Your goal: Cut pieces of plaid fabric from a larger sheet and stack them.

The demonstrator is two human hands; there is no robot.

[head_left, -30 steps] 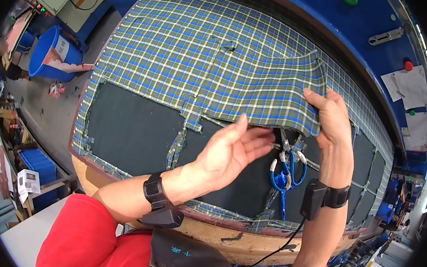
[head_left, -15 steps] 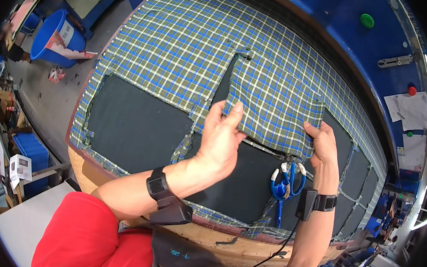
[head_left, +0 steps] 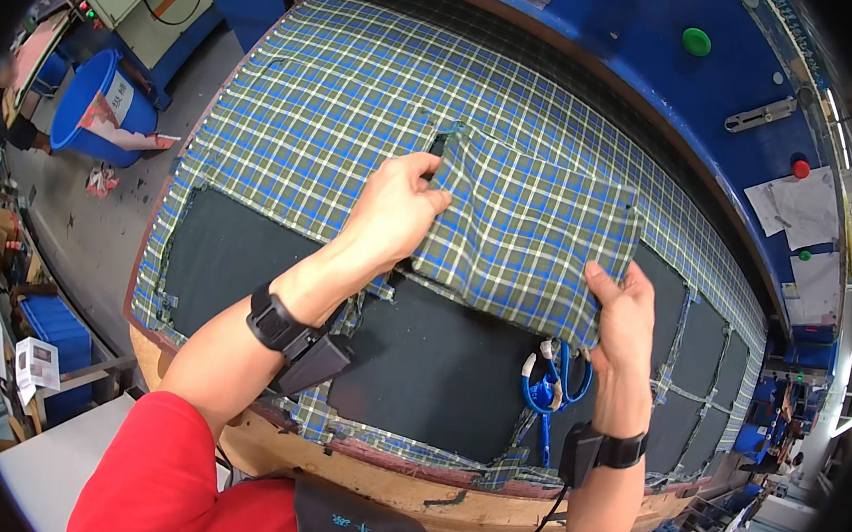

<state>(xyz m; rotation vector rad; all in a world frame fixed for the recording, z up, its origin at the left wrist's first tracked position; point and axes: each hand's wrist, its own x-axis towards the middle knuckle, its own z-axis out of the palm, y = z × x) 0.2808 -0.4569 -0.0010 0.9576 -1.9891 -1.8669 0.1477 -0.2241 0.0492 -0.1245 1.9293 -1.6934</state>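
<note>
A cut panel of green, blue and white plaid fabric [head_left: 523, 239] hangs between my hands, lifted a little and rippled. My left hand [head_left: 390, 208] pinches its left edge near the upper corner. At the lower right corner, my right hand [head_left: 625, 317] grips it with the thumb on top. Beneath lies a large plaid fabric sheet [head_left: 320, 88] with cut-out openings that show a dark surface [head_left: 428, 366]. Blue-handled scissors [head_left: 546, 394] rest on that surface just below the panel, near my right wrist.
Beyond the table rises a blue machine panel [head_left: 641, 83] with a green button [head_left: 696, 41] and a red button [head_left: 801, 168]. A blue bucket [head_left: 81, 139] with scraps stands on the floor at left. The wooden table edge [head_left: 378, 492] runs in front of me.
My left hand has moved up and left along the panel's edge, from its lower left part. The panel has shifted slightly down and left. My right hand keeps its grip.
</note>
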